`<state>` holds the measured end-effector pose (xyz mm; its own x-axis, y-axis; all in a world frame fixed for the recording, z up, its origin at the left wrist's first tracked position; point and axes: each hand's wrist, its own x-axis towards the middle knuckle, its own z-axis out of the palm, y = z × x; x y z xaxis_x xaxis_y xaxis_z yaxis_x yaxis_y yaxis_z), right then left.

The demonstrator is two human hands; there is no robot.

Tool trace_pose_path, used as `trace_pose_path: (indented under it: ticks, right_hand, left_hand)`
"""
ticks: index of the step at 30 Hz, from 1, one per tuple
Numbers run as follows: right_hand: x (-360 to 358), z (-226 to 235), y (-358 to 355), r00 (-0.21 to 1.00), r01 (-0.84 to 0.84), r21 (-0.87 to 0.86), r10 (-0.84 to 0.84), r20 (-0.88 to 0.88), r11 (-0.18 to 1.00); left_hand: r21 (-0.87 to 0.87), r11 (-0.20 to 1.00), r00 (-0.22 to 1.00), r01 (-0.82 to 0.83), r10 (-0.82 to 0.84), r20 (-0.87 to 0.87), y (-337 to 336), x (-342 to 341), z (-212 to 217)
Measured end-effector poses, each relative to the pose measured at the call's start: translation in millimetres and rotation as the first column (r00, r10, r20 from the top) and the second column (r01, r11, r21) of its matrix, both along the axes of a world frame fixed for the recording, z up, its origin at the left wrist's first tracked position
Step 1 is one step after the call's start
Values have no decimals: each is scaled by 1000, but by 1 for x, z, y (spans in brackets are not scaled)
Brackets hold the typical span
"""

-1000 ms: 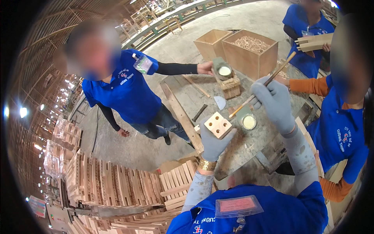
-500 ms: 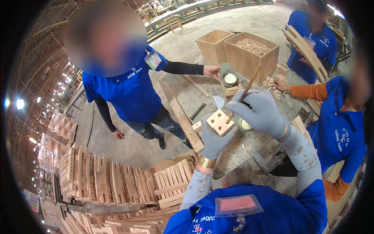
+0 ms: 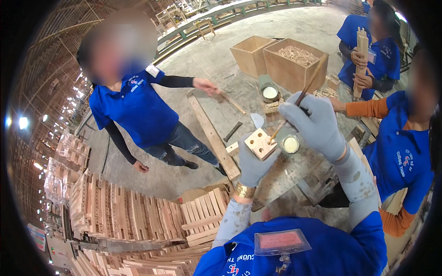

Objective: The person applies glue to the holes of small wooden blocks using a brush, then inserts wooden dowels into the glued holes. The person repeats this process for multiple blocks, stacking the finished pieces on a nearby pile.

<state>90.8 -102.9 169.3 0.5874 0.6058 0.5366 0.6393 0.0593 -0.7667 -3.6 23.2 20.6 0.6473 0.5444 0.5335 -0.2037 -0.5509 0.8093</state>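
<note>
My left hand (image 3: 256, 168), in a grey glove, holds a pale wooden block (image 3: 257, 150) with several round holes in its top face. My right hand (image 3: 317, 120), gloved too, is closed round a thin wooden stick (image 3: 312, 82) that slants down to the left. The stick's lower tip is at the block's right-hand hole; how deep it reaches I cannot tell. Just right of the block stands a glass jar of whitish liquid (image 3: 291, 144). A second jar of white liquid (image 3: 270, 93) sits farther off, on the far side of my hands.
Beyond are a wooden box of dowels (image 3: 297, 66) and another wooden box (image 3: 248, 54). A dark hammer-like tool (image 3: 233, 131) and a long beam (image 3: 214, 135) lie left of my hands. Stacked slatted wood (image 3: 124, 211) fills the lower left. Co-workers stand left and right.
The left co-worker's hand has come away from the far jar, moving left. My right hand and stick have shifted slightly right. The far-right co-worker now holds the wooden pieces upright and lower.
</note>
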Motion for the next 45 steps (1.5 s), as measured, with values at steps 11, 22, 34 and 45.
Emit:
trace_pose_path:
  ticks: [11,22,34,45]
  right_hand:
    - [-7,-5,11,937,-160,-58,170,305,985]
    - [-7,-14,22,750,-269,-81,262,607,960]
    - [96,-204,2,924,338,-208,-282,258,918]
    - [107,-310,10,956,290,-406,-241,169,867]
  left_hand:
    - [72,997,998,-26,22,52,-2,1,4]
    - [97,995,997,-29,21,78,-2,0,10]
    - [-51,999,997,16,-12,73,8,-7,-26]
    - [-23,1000,999,-19,18,-30,0,-14,-13]
